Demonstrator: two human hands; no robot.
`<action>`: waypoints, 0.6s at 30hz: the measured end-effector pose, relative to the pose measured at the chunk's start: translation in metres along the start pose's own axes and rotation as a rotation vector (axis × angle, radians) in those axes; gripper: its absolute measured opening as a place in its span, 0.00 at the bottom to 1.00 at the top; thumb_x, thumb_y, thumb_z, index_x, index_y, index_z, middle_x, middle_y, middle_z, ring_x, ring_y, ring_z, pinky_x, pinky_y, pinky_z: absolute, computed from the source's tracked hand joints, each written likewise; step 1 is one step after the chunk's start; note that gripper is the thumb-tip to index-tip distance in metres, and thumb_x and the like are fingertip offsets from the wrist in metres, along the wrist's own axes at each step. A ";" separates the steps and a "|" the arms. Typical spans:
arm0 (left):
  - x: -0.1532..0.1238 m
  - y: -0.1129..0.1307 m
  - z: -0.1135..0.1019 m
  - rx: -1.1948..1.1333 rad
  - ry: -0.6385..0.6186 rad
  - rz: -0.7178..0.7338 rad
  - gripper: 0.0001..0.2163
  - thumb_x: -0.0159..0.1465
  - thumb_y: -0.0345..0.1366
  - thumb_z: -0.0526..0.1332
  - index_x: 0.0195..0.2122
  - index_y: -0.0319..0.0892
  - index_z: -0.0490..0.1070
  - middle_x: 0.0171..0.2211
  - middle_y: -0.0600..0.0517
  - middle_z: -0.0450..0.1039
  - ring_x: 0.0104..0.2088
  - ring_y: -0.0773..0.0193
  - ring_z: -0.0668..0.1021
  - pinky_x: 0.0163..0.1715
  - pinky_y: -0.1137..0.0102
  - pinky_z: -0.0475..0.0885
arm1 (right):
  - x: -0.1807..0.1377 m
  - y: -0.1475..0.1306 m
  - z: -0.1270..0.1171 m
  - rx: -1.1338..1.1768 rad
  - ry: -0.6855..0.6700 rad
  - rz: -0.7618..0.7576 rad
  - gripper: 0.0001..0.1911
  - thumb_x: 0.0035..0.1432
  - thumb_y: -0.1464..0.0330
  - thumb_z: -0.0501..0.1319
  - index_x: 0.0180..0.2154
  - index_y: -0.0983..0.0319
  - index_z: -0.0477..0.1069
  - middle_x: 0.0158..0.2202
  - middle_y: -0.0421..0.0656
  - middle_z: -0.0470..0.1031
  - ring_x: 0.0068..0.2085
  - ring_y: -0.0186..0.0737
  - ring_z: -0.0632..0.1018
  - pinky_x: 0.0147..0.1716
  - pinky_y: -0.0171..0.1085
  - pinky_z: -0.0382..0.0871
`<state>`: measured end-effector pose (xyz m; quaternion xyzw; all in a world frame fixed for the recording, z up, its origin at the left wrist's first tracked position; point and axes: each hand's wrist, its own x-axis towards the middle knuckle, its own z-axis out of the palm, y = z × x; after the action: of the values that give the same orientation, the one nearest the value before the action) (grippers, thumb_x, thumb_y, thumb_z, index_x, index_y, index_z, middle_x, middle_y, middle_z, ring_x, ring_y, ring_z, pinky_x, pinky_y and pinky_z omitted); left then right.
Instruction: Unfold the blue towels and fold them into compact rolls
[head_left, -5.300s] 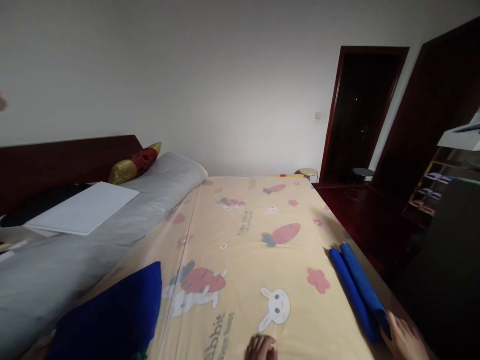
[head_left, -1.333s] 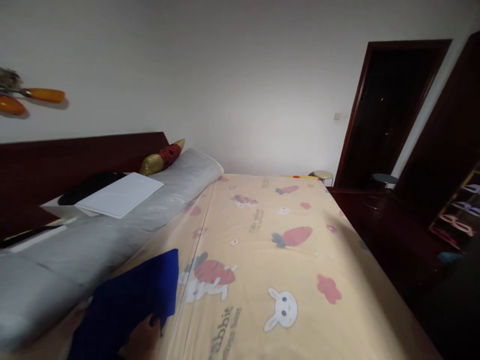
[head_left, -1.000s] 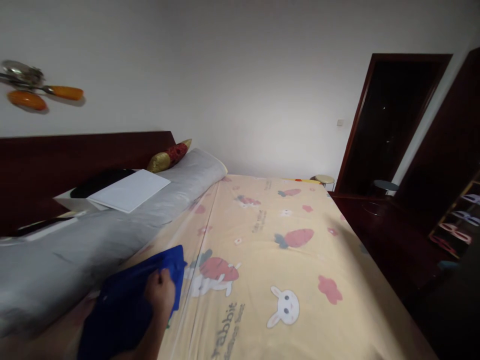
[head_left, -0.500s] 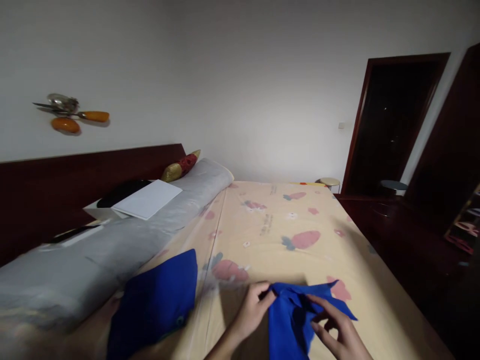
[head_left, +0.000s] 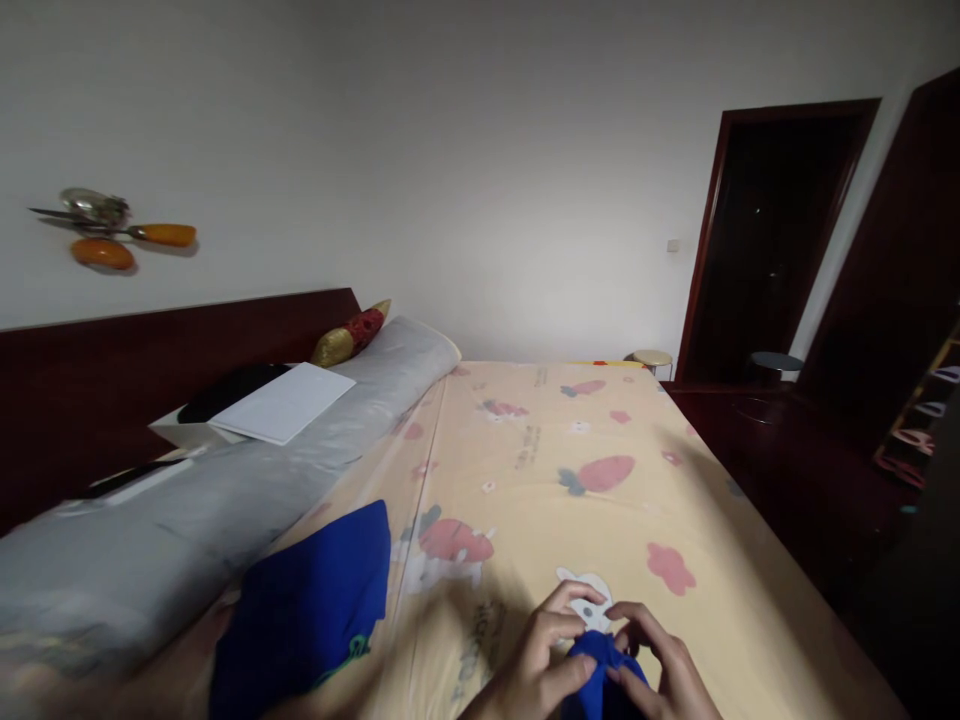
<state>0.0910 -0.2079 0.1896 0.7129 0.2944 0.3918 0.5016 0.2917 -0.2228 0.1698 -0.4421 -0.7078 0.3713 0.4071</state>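
Observation:
At the bottom edge, my left hand and my right hand are closed together on a bunched blue cloth, held just above the yellow cartoon-print bed sheet. Most of that cloth is cut off by the frame. Left of my left arm, a stack of folded blue cloth lies on the bed, untouched.
A long grey bolster runs along the dark wooden headboard, with a white sheet of paper on it and a red-and-gold cushion at its far end. A dark doorway, two stools and dark furniture stand right of the bed.
The spread blue cloth my hands held half a second ago is now bunched small between them, lower in view. Before that my left hand was on the blue stack.

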 end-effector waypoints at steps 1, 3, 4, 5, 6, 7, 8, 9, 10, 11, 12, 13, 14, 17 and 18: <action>-0.003 -0.002 -0.001 -0.053 -0.023 0.011 0.13 0.60 0.49 0.61 0.39 0.46 0.74 0.55 0.44 0.68 0.54 0.51 0.71 0.54 0.56 0.62 | 0.000 0.000 0.000 0.019 0.031 -0.016 0.14 0.56 0.59 0.60 0.44 0.56 0.68 0.30 0.39 0.76 0.33 0.38 0.77 0.36 0.34 0.71; -0.008 -0.006 -0.002 -0.129 -0.034 -0.001 0.14 0.61 0.47 0.62 0.46 0.50 0.71 0.58 0.46 0.66 0.58 0.50 0.67 0.58 0.53 0.59 | 0.000 0.002 0.000 0.041 0.092 -0.057 0.10 0.57 0.59 0.60 0.38 0.56 0.69 0.29 0.39 0.75 0.33 0.38 0.77 0.36 0.34 0.71; -0.010 -0.008 -0.001 -0.136 -0.028 -0.021 0.15 0.61 0.46 0.62 0.48 0.51 0.70 0.58 0.46 0.67 0.59 0.50 0.67 0.58 0.53 0.58 | -0.001 0.004 -0.001 0.042 0.112 -0.067 0.09 0.58 0.59 0.59 0.35 0.56 0.69 0.29 0.40 0.76 0.33 0.38 0.77 0.36 0.33 0.71; -0.011 -0.009 -0.001 -0.127 -0.018 -0.042 0.15 0.61 0.46 0.61 0.48 0.51 0.69 0.57 0.47 0.68 0.58 0.51 0.68 0.58 0.53 0.59 | -0.001 0.007 -0.001 0.040 0.124 -0.070 0.09 0.58 0.58 0.59 0.33 0.57 0.69 0.30 0.40 0.76 0.33 0.38 0.77 0.36 0.33 0.71; -0.011 -0.010 0.000 -0.111 -0.005 -0.054 0.15 0.61 0.47 0.61 0.48 0.51 0.69 0.55 0.46 0.69 0.57 0.51 0.69 0.57 0.54 0.60 | -0.001 0.010 -0.001 0.035 0.130 -0.067 0.10 0.59 0.58 0.59 0.31 0.57 0.70 0.30 0.40 0.76 0.33 0.38 0.77 0.36 0.33 0.71; -0.010 -0.010 0.001 -0.091 0.013 -0.057 0.16 0.60 0.49 0.61 0.47 0.50 0.70 0.53 0.46 0.71 0.55 0.51 0.70 0.55 0.55 0.61 | -0.002 0.014 -0.001 0.029 0.133 -0.064 0.10 0.59 0.58 0.59 0.31 0.57 0.70 0.31 0.41 0.77 0.34 0.38 0.78 0.36 0.33 0.71; -0.007 -0.009 0.001 -0.068 0.034 -0.057 0.16 0.59 0.50 0.62 0.44 0.49 0.71 0.50 0.46 0.72 0.52 0.51 0.72 0.53 0.57 0.62 | -0.002 0.018 -0.002 0.025 0.137 -0.064 0.10 0.59 0.58 0.59 0.32 0.57 0.72 0.31 0.41 0.78 0.34 0.39 0.78 0.37 0.33 0.72; -0.004 -0.008 0.002 -0.042 0.051 -0.061 0.15 0.58 0.51 0.62 0.40 0.48 0.72 0.45 0.47 0.74 0.48 0.52 0.73 0.50 0.59 0.64 | -0.002 0.021 -0.003 0.026 0.152 -0.067 0.10 0.59 0.58 0.59 0.34 0.56 0.72 0.32 0.41 0.78 0.35 0.39 0.79 0.37 0.32 0.72; -0.001 -0.007 0.002 -0.012 0.065 -0.068 0.15 0.57 0.52 0.62 0.34 0.47 0.71 0.40 0.48 0.73 0.43 0.55 0.74 0.46 0.61 0.65 | -0.002 0.024 -0.004 0.030 0.166 -0.069 0.10 0.59 0.58 0.58 0.35 0.57 0.72 0.33 0.42 0.78 0.36 0.39 0.79 0.37 0.32 0.72; 0.002 -0.006 0.001 0.020 0.083 -0.078 0.15 0.56 0.52 0.63 0.28 0.45 0.68 0.34 0.50 0.71 0.38 0.58 0.73 0.41 0.64 0.65 | -0.002 0.025 -0.006 0.038 0.181 -0.070 0.10 0.59 0.58 0.58 0.35 0.57 0.72 0.33 0.42 0.78 0.35 0.39 0.79 0.36 0.32 0.72; 0.005 -0.006 0.000 0.051 0.102 -0.087 0.17 0.55 0.52 0.63 0.23 0.45 0.64 0.29 0.53 0.67 0.34 0.61 0.70 0.37 0.66 0.64 | -0.001 0.025 -0.008 0.048 0.194 -0.066 0.11 0.60 0.58 0.58 0.35 0.57 0.72 0.32 0.41 0.78 0.34 0.39 0.79 0.35 0.31 0.72; 0.007 -0.005 -0.002 0.077 0.114 -0.092 0.19 0.55 0.50 0.64 0.20 0.45 0.59 0.25 0.55 0.62 0.31 0.64 0.68 0.35 0.68 0.62 | 0.000 0.024 -0.011 0.058 0.211 -0.059 0.11 0.60 0.58 0.57 0.34 0.57 0.71 0.31 0.41 0.77 0.33 0.38 0.78 0.33 0.31 0.72; 0.009 -0.005 -0.005 0.094 0.111 -0.094 0.20 0.54 0.49 0.65 0.19 0.45 0.55 0.24 0.57 0.59 0.29 0.66 0.65 0.33 0.69 0.60 | 0.001 0.021 -0.014 0.066 0.229 -0.050 0.12 0.60 0.57 0.57 0.34 0.58 0.71 0.30 0.40 0.76 0.31 0.37 0.77 0.31 0.30 0.71; 0.010 -0.002 -0.019 0.115 0.057 -0.098 0.16 0.54 0.43 0.63 0.22 0.45 0.55 0.24 0.59 0.56 0.28 0.68 0.62 0.32 0.71 0.59 | 0.004 0.012 -0.027 0.053 0.233 -0.035 0.13 0.60 0.56 0.56 0.32 0.57 0.70 0.29 0.39 0.74 0.30 0.37 0.76 0.30 0.31 0.71; 0.009 -0.001 -0.025 0.143 0.026 -0.112 0.12 0.54 0.41 0.62 0.24 0.45 0.57 0.25 0.58 0.57 0.28 0.68 0.62 0.32 0.71 0.59 | 0.005 0.010 -0.032 0.029 0.216 -0.036 0.13 0.61 0.57 0.56 0.32 0.57 0.71 0.30 0.40 0.75 0.32 0.38 0.77 0.32 0.31 0.71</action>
<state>0.0748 -0.1883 0.1960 0.7243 0.3675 0.3501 0.4665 0.3225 -0.2093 0.1748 -0.4606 -0.6622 0.3243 0.4942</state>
